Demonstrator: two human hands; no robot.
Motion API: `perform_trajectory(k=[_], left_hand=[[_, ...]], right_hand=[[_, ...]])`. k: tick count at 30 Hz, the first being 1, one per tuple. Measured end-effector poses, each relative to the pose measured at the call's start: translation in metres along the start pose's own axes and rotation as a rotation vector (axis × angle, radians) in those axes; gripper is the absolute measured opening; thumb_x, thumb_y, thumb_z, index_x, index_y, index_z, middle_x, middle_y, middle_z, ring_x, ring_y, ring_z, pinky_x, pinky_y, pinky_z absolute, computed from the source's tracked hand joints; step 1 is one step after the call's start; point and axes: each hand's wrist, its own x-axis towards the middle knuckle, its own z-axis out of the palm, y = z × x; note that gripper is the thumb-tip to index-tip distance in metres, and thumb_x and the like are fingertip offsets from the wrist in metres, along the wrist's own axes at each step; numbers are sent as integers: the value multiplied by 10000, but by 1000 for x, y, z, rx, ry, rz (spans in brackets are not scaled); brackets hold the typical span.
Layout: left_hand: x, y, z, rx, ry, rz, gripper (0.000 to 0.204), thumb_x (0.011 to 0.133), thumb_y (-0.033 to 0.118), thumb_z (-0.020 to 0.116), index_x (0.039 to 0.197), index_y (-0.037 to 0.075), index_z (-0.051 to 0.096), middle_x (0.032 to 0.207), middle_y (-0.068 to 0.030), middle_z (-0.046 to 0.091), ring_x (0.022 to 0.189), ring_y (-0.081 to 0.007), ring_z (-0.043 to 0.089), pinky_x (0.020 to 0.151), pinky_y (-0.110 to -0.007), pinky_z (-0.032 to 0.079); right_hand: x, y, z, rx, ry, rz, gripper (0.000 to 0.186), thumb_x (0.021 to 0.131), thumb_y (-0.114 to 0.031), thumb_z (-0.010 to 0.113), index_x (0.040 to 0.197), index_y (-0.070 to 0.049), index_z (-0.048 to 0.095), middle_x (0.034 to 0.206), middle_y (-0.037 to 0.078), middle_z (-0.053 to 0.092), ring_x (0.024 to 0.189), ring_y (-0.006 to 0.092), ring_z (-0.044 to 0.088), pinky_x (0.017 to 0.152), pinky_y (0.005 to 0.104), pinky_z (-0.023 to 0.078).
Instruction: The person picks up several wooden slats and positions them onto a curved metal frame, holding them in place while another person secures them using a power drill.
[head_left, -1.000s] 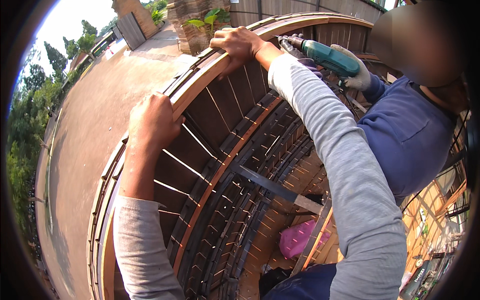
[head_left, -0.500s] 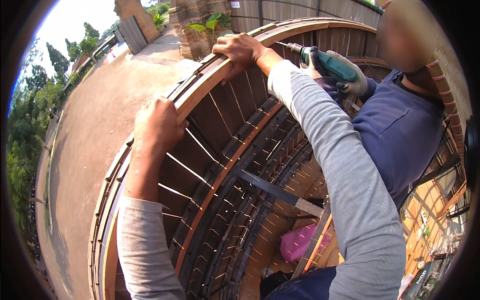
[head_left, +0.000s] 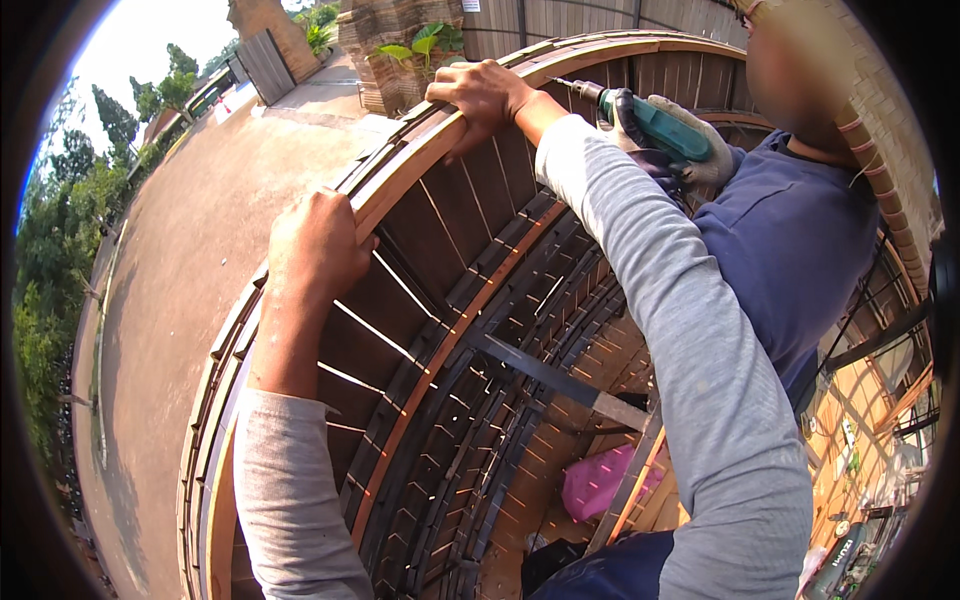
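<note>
My left hand (head_left: pixel 315 245) is closed over the curved pale wooden rim (head_left: pixel 398 170) of a large structure of dark wooden slats (head_left: pixel 380 340). Further along the same rim, my right hand (head_left: pixel 485 100) grips it from above, fingers bent over the top. Just right of my right hand, a co-worker's gloved hand (head_left: pixel 708 158) holds a teal power drill (head_left: pixel 662 127), its thin bit pointing toward the inner side of the rim. Rows of thin protruding pins and an orange-brown curved strip (head_left: pixel 430 370) line the inside below my arms.
The co-worker (head_left: pixel 785 260) in a blue top and woven hat leans in at the right. Below lie a metal crossbar (head_left: pixel 550 380), a pink bag (head_left: pixel 600 480) and tools (head_left: pixel 840 555). Outside are pavement (head_left: pixel 170 290), trees, a stone pillar (head_left: pixel 390 70) and a plank fence (head_left: pixel 580 20).
The co-worker's head has shifted and the woven hat has come into view. The drill and gloved hands have moved slightly. My hands stay on the rim.
</note>
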Motion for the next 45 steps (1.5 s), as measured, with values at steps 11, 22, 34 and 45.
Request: perform_trajectory(k=[11, 22, 34, 45], left_hand=[[0, -1, 2, 1, 20, 16, 314, 773, 277, 850, 891, -6, 782, 915, -214, 744, 887, -357, 743, 832, -434, 597], [0, -2, 2, -5, 24, 20, 339, 779, 290, 848, 885, -22, 768, 911, -224, 736, 889, -372, 735, 835, -446, 591], [-2, -1, 2, 21, 38, 18, 353, 743, 309, 882, 883, 1, 781, 916, -215, 742, 905, -356, 739, 844, -432, 594], [1, 0, 5, 48, 6, 1, 347, 747, 307, 878, 905, 12, 784, 935, -197, 751, 917, -343, 742, 860, -428, 596]], right_hand=[[0, 1, 1, -28, -8, -11, 843, 584, -735, 852, 1089, -93, 646, 1010, 104, 639, 953, 326, 680, 809, 433, 588], [-1, 1, 2, -9, -21, 13, 851, 592, -780, 808, 1090, -105, 666, 1040, 108, 660, 978, 328, 698, 811, 449, 594], [-1, 2, 4, -55, -16, 8, 866, 586, -794, 808, 1127, -130, 675, 1073, 104, 666, 1026, 326, 700, 843, 451, 601], [-2, 0, 2, -69, -27, 18, 887, 591, -840, 773, 1141, -151, 681, 1080, 88, 663, 1070, 320, 690, 850, 464, 607]])
